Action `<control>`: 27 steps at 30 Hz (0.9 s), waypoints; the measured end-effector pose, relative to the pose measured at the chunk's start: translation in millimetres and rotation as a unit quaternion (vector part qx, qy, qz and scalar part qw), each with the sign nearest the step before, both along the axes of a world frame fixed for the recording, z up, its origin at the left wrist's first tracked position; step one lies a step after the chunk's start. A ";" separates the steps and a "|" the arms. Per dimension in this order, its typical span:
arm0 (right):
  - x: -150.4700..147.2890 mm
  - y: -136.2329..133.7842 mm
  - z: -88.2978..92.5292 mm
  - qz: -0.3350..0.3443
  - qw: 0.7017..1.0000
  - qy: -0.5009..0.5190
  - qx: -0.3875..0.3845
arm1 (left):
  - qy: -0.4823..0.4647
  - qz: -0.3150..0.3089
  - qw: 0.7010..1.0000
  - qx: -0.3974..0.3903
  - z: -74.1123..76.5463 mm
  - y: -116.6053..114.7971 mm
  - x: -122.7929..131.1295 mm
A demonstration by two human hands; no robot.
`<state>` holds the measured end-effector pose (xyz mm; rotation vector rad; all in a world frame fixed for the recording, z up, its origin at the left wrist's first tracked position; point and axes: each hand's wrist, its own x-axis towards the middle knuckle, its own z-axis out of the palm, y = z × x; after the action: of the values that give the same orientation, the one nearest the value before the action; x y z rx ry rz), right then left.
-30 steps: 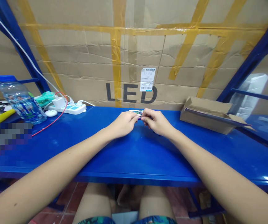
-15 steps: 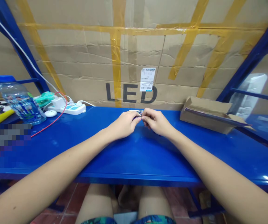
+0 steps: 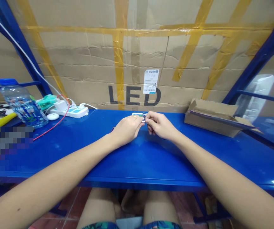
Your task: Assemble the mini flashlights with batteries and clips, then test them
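Observation:
A small bunch of thin strands, like wires, white with bits of green and dark (image 3: pixel 138 114), shows between my hands above the blue table (image 3: pixel 137 159). My left hand (image 3: pixel 127 128) is closed around the bunch, its thumb and fingertips pressed together at the right end. Close beside it, my right hand (image 3: pixel 159 124) is closed in a pinch at the strands' right ends, the other fingers curled. Most of the bunch is hidden behind my left fingers. A small dark purple bit (image 3: pixel 113 129) peeks out behind my left wrist; I cannot tell whether it belongs to the bunch.
At left stand a water bottle (image 3: pixel 23 103) with a blue cap, a white power strip (image 3: pixel 76 111) with plugs, a red cable (image 3: pixel 62 120) and a white mouse-like object (image 3: pixel 53 116). An open cardboard box (image 3: pixel 213 117) lies at right. Large cardboard (image 3: pixel 84 63) closes off the back.
My left hand has turned and dropped slightly, so more of the strands' white and green ends show above it. The purple bit has come into sight. My right hand has barely moved.

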<state>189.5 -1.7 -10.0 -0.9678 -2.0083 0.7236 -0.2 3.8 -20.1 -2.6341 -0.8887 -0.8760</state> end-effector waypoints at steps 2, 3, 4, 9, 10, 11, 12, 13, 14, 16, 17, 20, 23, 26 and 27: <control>0.4 0.4 0.5 0.003 1.000 0.003 -0.009 | -0.004 -0.002 1.000 0.011 1.1 0.3 -0.1; 1.1 0.7 1.2 0.001 1.000 -0.007 -0.002 | -0.011 -0.003 1.000 0.011 2.2 0.2 0.2; 2.0 0.9 2.2 -0.002 1.000 -0.024 0.014 | -0.022 -0.002 1.000 0.007 3.6 0.0 0.7; 6.3 1.3 8.3 -0.019 0.984 -0.110 0.140 | -0.073 -0.007 0.997 -0.026 8.9 -1.4 4.0; 6.7 1.2 8.8 -0.018 0.981 -0.114 0.156 | -0.077 -0.012 0.996 -0.033 9.2 -1.5 4.2; 7.0 1.2 8.9 -0.015 0.979 -0.117 0.169 | -0.081 -0.016 0.996 -0.041 9.4 -1.5 4.2; 7.1 1.3 8.6 -0.010 0.977 -0.119 0.178 | -0.084 -0.019 0.995 -0.047 9.3 -1.6 3.9; 7.2 1.4 8.0 -0.004 0.976 -0.119 0.185 | -0.086 -0.021 0.995 -0.052 9.3 -1.7 3.4; 7.1 1.6 7.3 0.001 0.975 -0.118 0.189 | -0.086 -0.023 0.994 -0.056 9.2 -1.9 2.8; 7.0 1.9 6.0 0.005 0.974 -0.117 0.194 | -0.082 -0.026 0.995 -0.055 9.0 -2.7 1.6; 6.8 1.9 5.5 0.005 0.974 -0.117 0.195 | -0.079 -0.026 0.995 -0.052 8.9 -3.1 1.2; 5.5 1.1 5.2 0.000 0.976 -0.119 0.184 | -0.060 -0.029 0.997 -0.033 8.7 -4.8 0.2; 3.7 -0.4 5.0 -0.005 0.982 -0.104 0.155 | -0.024 -0.024 0.999 -0.006 8.6 -6.0 -0.4; 2.8 -0.8 3.7 -0.001 0.993 -0.066 0.101 | 0.005 -0.021 1.000 0.020 8.1 -5.8 -0.8; 2.9 -0.6 3.2 0.003 0.996 -0.055 0.076 | 0.009 -0.024 0.999 0.026 7.7 -5.4 -0.9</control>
<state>192.4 -2.2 -6.8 -0.9297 -2.1294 0.5222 -1.2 -1.6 -12.4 -2.6236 -0.7912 -0.8735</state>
